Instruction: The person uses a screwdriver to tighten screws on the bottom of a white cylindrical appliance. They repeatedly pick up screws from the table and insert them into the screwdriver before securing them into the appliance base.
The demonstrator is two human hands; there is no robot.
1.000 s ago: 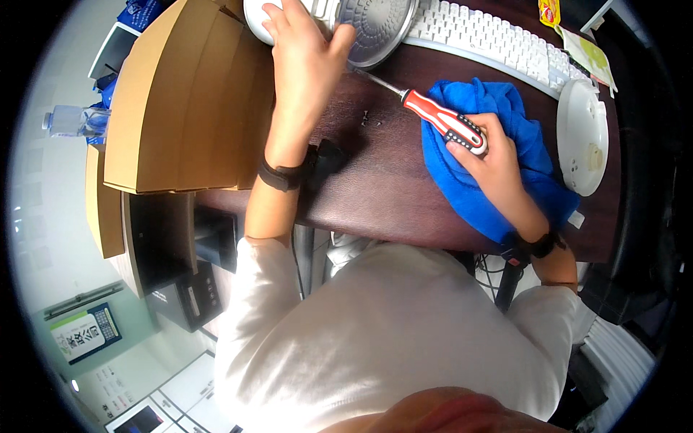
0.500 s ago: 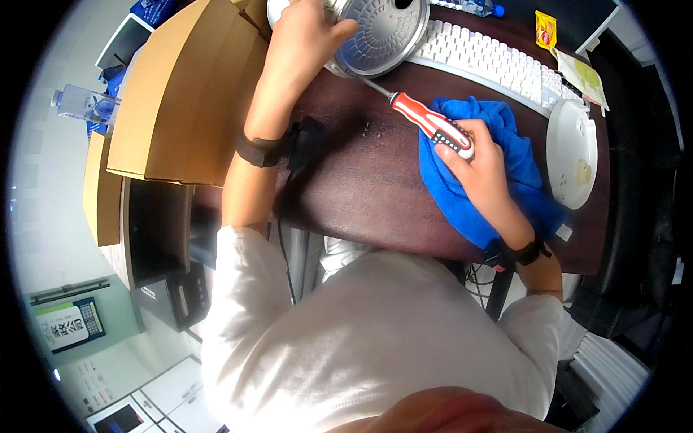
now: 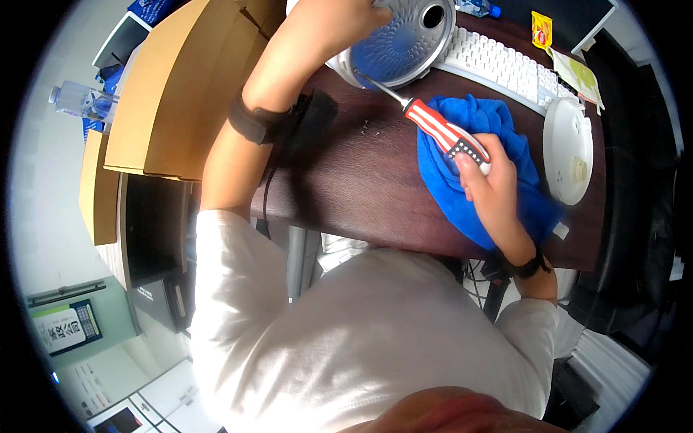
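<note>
My left hand (image 3: 339, 25) is at the top edge, its fingers closed on the near left side of a round white appliance (image 3: 345, 72) tilted toward me. Its grey metal underside (image 3: 393, 47) has a ribbed pattern and a round dark hole; the far part is cut off by the frame. My right hand (image 3: 494, 177) is wrapped round the rear of a screwdriver (image 3: 437, 123) with a red-and-white striped, starred handle. The shaft points up-left, its tip at the near rim of the metal underside. Beneath that hand lies a crumpled blue cloth (image 3: 527, 173).
Several small screws (image 3: 371, 128) lie on the dark brown table (image 3: 346, 187). A white round cover (image 3: 567, 151) sits right of the cloth. Behind are a white keyboard (image 3: 498, 65), a yellow packet (image 3: 541, 30) and a bottle (image 3: 476, 7). Cardboard boxes (image 3: 180, 94) stand left.
The appliance has turned and shifted slightly right and nearer, showing more of its hole. My left hand moved right with it. The screwdriver and right hand shifted slightly right and nearer.
</note>
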